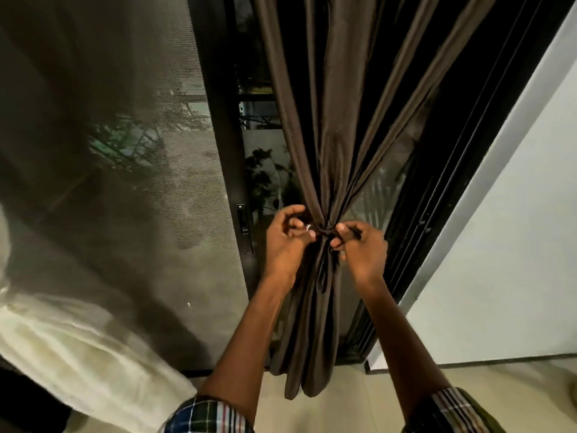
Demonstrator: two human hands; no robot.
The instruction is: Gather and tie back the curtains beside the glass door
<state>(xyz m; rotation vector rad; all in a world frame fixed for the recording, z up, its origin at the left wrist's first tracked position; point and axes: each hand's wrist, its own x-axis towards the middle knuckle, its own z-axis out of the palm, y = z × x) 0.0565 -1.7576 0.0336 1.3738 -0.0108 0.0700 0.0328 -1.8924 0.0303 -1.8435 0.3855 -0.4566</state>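
A dark brown curtain hangs in front of the glass door and is gathered into a narrow bunch at waist height. A thin dark tie band wraps that bunch. My left hand pinches the band's left end, and my right hand pinches its right end. Both hands sit right against the bunch, one on each side. Below the band the fabric falls in loose folds down to the floor.
A sheer white curtain fills the left half of the view, over a mesh screen. The door's dark frame with a lock plate stands left of my hands. A white wall is on the right, and beige floor tiles lie below.
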